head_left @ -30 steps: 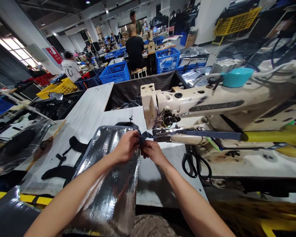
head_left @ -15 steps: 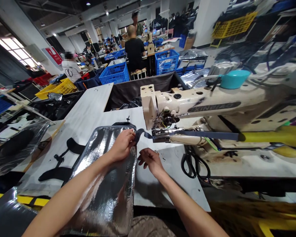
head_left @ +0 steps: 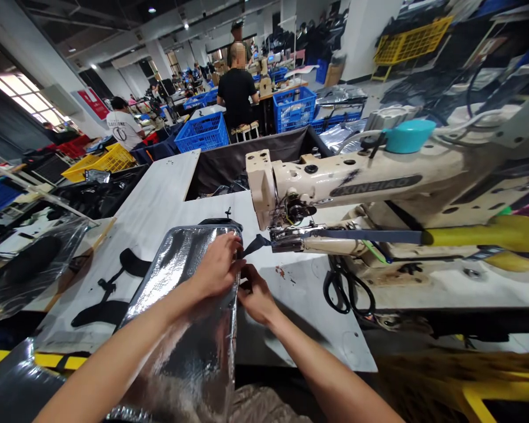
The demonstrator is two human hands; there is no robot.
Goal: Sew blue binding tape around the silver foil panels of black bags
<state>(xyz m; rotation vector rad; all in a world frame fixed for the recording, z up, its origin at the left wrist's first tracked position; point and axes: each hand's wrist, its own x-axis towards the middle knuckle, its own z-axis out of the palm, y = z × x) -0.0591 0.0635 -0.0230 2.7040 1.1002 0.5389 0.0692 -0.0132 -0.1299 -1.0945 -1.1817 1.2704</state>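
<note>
A silver foil-lined insulated bag (head_left: 194,335) lies tilted over the table's front edge, its foil side up. My left hand (head_left: 218,261) lies on its upper right corner, fingers closed over the edge. My right hand (head_left: 256,296) is at the bag's right edge just below, fingers curled in against it; the fingertips are partly hidden. Dark binding tape (head_left: 256,244) runs from the bag's corner beside my left fingers to the folder of the sewing machine (head_left: 300,202). More binding tape (head_left: 370,235) stretches right from the folder to a yellow piece.
Black scissors (head_left: 346,288) lie at the machine's base. Dark curved straps (head_left: 99,312) rest on the white table (head_left: 154,182), left of the bag. A turquoise cup-like piece (head_left: 409,137) sits on the machine. Blue crates (head_left: 203,132) and a seated person (head_left: 238,94) are beyond.
My right hand has moved left and up to the bag's edge, its fingers now curled in. The tape between bag and machine went from a loose loop to a straighter, twisted stretch.
</note>
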